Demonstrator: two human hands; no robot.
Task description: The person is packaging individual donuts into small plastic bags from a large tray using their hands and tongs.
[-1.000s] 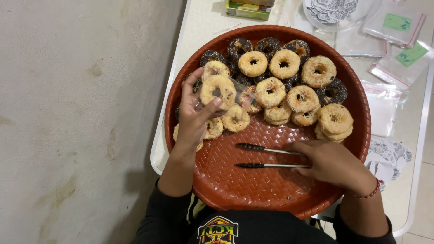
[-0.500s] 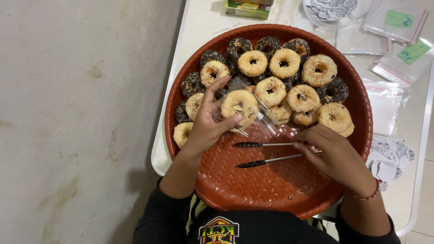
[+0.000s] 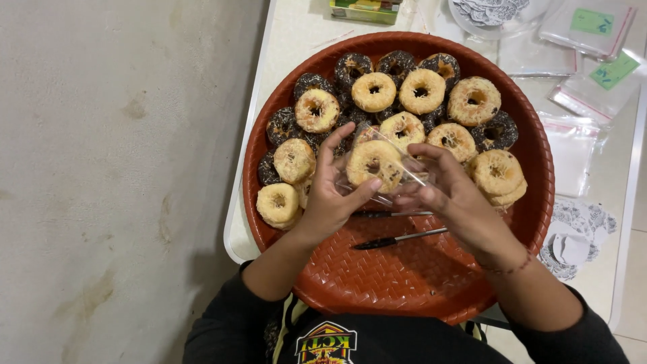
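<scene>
Both my hands hold a clear plastic bag with a pale cheese-topped donut inside, above a round red woven tray. My left hand grips the bag from the left, thumb on the donut. My right hand pinches the bag's right edge. Black-tipped tongs lie on the bare part of the tray under my hands. Several pale and chocolate-sprinkled donuts fill the tray's far half.
The tray sits on a white table, whose left edge borders a grey concrete floor. Clear plastic bags with green labels and round paper stickers lie to the right. A green box stands at the far edge.
My right hand let go of the tongs, which now lie on the tray, and rose to take the bag's right edge. My left hand brought the bagged donut toward the tray's middle.
</scene>
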